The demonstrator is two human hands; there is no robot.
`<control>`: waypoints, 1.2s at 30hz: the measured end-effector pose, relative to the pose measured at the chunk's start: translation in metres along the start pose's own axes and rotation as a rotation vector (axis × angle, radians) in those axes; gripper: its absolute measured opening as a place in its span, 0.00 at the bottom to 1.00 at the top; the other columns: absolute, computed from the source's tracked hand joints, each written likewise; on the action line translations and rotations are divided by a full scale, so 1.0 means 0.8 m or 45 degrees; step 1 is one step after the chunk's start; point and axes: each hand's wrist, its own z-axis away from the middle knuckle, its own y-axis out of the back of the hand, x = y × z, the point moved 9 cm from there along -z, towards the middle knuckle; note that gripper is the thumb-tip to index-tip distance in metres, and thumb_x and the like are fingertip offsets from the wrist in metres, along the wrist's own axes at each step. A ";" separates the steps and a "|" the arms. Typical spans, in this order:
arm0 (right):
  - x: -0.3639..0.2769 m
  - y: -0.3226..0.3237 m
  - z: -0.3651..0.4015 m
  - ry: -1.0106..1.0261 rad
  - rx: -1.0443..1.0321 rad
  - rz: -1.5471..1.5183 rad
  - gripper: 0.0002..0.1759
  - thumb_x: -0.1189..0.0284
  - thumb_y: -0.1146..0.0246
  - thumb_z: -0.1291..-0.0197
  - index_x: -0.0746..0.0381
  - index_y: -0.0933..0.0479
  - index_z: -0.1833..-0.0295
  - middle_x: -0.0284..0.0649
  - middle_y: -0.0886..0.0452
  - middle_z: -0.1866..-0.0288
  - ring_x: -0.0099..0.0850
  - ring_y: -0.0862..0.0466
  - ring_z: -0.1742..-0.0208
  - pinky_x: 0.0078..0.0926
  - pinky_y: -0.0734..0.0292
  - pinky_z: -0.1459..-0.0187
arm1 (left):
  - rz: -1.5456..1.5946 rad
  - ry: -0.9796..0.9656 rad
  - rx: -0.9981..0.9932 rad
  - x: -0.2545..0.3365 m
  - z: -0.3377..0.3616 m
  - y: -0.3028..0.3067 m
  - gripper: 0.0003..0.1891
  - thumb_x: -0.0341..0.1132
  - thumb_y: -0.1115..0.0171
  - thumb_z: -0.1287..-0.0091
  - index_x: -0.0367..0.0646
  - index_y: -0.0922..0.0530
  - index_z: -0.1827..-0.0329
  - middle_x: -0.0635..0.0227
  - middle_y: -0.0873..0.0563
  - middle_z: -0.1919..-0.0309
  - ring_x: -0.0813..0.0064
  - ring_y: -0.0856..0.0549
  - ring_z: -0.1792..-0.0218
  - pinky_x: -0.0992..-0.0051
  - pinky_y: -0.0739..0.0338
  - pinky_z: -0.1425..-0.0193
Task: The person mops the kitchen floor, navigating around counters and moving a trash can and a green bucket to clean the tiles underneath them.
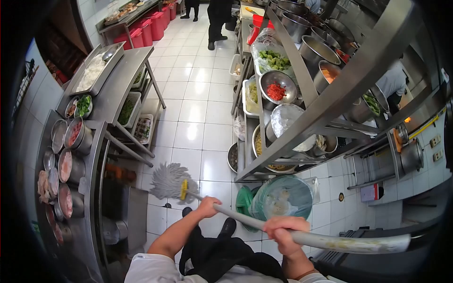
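Observation:
Both of my hands are wrapped round the long pale handle of a mop [236, 216]. My left hand [208, 207] grips it low, near the yellow clamp [184, 189]. Higher up, close to the thick upper end of the handle, my right hand [286, 233] is closed on it. The grey mop head [171, 181] lies spread on the white tiled floor [190, 136], beside the legs of the left steel table. My shoes stand just behind the mop head.
A bin lined with a clear green bag [283, 200] stands to the right. Steel shelving [302, 146] holds bowls and pots of food. On the left, a steel table [130, 63] carries a rice tray [96, 70]. Red bins [155, 26] and a person's dark-clothed legs [218, 23] are ahead.

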 end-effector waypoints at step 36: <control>0.096 -0.169 0.065 -0.054 -0.234 0.032 0.12 0.74 0.43 0.40 0.68 0.24 0.75 0.41 0.21 0.78 0.41 0.14 0.67 0.48 0.18 0.50 | -0.376 0.596 -0.045 -0.199 0.137 0.125 0.04 0.34 0.34 0.43 0.52 0.14 0.65 0.64 0.15 0.53 0.56 0.23 0.38 0.57 0.34 0.27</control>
